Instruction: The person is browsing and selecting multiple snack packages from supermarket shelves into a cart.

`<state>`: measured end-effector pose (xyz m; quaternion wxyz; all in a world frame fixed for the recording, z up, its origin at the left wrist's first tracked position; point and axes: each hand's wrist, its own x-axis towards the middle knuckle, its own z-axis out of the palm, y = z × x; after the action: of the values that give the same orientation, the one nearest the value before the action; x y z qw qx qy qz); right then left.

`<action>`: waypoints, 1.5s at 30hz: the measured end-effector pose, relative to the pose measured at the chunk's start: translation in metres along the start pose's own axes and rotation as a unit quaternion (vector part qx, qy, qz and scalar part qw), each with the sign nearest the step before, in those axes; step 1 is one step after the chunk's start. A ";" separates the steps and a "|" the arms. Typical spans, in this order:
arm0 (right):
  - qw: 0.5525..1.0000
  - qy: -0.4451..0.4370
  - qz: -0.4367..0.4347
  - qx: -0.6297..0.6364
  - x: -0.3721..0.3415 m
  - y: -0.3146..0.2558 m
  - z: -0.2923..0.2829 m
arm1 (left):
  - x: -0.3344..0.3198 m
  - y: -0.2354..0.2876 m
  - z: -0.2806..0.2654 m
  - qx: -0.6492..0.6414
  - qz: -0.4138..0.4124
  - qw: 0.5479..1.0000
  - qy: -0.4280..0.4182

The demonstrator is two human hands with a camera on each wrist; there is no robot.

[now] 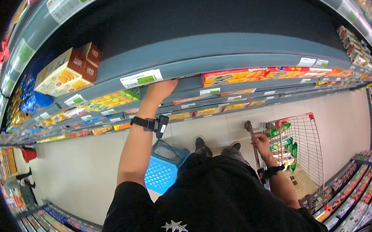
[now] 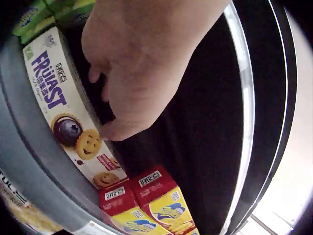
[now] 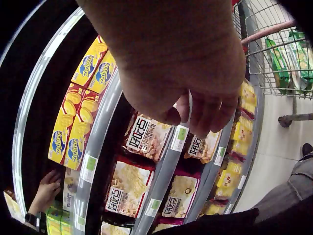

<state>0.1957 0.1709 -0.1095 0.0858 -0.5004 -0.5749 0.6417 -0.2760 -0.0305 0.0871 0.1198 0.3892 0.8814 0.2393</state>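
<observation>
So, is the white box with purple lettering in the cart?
No, the white box is on the shelf, with the left hand beside it.

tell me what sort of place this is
Probably a supermarket's biscuit aisle, judging by the wire shopping cart, the price labels on the shelf edge and the Früiast biscuit box.
</observation>
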 end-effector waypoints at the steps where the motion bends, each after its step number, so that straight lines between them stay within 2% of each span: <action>1: 1.000 0.012 0.001 0.002 -0.007 -0.006 0.005 | 0.011 -0.006 0.002 -0.002 0.010 1.000 -0.003; 4: 1.000 0.025 0.009 0.015 -0.023 -0.015 0.010 | 0.037 -0.050 0.041 0.161 0.123 0.978 0.058; 5: 0.999 0.025 0.004 0.020 -0.027 -0.016 0.011 | 0.040 -0.052 0.040 0.159 0.130 0.977 0.058; 8: 0.999 0.042 0.004 -0.004 -0.034 -0.014 0.012 | 0.042 -0.052 0.037 0.100 0.103 0.990 0.018; 11: 0.999 0.038 0.006 0.002 -0.036 -0.006 0.012 | 0.031 -0.037 0.029 0.150 0.077 0.985 0.017; 12: 0.999 0.042 0.005 0.004 -0.037 -0.008 0.013 | 0.026 -0.039 0.032 0.105 0.123 0.982 0.100; 13: 0.999 0.039 0.006 0.002 -0.039 -0.009 0.015 | 0.020 -0.043 0.034 0.105 0.125 0.981 0.100; 15: 0.999 0.035 0.007 0.000 -0.043 -0.015 0.020 | -0.001 -0.022 0.011 0.053 0.090 0.993 0.047; 16: 1.000 0.013 -0.004 -0.025 -0.043 -0.021 0.022 | -0.012 -0.012 0.001 0.053 0.089 0.993 0.048; 18: 0.998 -0.012 -0.018 -0.052 -0.037 -0.032 0.027 | -0.034 0.008 -0.016 -0.020 0.033 0.998 0.046; 20: 0.972 -0.095 -0.187 -0.105 -0.030 -0.043 0.033 | -0.055 0.019 -0.026 -0.067 0.061 0.995 0.048; 22: 0.959 -0.104 -0.221 -0.143 -0.057 -0.108 0.052 | -0.072 0.028 -0.028 -0.155 0.142 0.976 0.060; 23: 0.944 -0.109 -0.254 -0.180 -0.078 -0.151 0.065 | -0.078 0.032 -0.028 -0.154 0.142 0.976 0.061; 25: 0.914 -0.100 -0.355 -0.167 -0.111 -0.215 0.086 | -0.090 0.042 -0.027 -0.230 0.262 0.934 0.073; 26: 0.914 -0.099 -0.355 -0.167 -0.126 -0.242 0.093 | -0.097 0.050 -0.027 -0.230 0.276 0.931 0.063; 28: 0.805 -0.118 -0.549 -0.191 -0.150 -0.283 0.101 | -0.112 0.068 -0.027 -0.249 0.272 0.929 0.033; 29: 0.805 -0.115 -0.549 -0.192 -0.155 -0.294 0.104 | -0.116 0.076 -0.025 -0.266 0.268 0.926 0.005; 31: 0.744 -0.150 -0.599 -0.254 -0.161 -0.306 0.106 | -0.121 0.089 -0.018 -0.290 0.293 0.911 -0.009; 32: 0.743 -0.148 -0.600 -0.256 -0.159 -0.302 0.104 | -0.124 0.094 -0.013 -0.320 0.257 0.911 -0.052; 33: 0.764 -0.156 -0.578 -0.240 -0.154 -0.293 0.102 | -0.126 0.097 -0.008 -0.348 0.219 0.906 -0.096; 34: 0.784 -0.165 -0.555 -0.224 -0.148 -0.285 0.100 | -0.126 0.097 -0.001 -0.338 0.222 0.907 -0.119; 35: 0.784 -0.165 -0.554 -0.226 -0.143 -0.277 0.098 | -0.127 0.100 0.001 -0.341 0.223 0.906 -0.118; 37: 0.898 -0.122 -0.416 -0.071 -0.135 -0.258 0.092 | -0.127 0.105 0.004 -0.365 0.196 0.892 -0.182; 38: 0.902 -0.105 -0.418 -0.004 -0.125 -0.254 0.091 | -0.121 0.095 0.020 -0.394 0.209 0.866 -0.226; 39: 0.938 -0.059 -0.342 0.021 -0.118 -0.247 0.083 | -0.117 0.092 0.027 -0.396 0.210 0.863 -0.230; 40: 0.960 -0.038 -0.261 0.097 -0.111 -0.244 0.076 | -0.113 0.091 0.033 -0.456 0.162 0.825 -0.293; 41: 0.969 -0.015 -0.177 0.172 -0.105 -0.240 0.070 | -0.111 0.091 0.037 -0.511 0.112 0.776 -0.353; 43: 0.967 -0.003 -0.141 0.213 -0.092 -0.221 0.053 | -0.108 0.093 0.047 -0.508 0.120 0.773 -0.361; 45: 0.957 -0.034 -0.049 0.284 -0.082 -0.203 0.038 | -0.102 0.098 0.060 -0.548 0.201 0.742 -0.330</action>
<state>0.1127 0.1553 0.0960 0.2359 -0.4041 -0.3956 0.7903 -0.1223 -0.0298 0.0889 0.5447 0.4793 0.4045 0.5566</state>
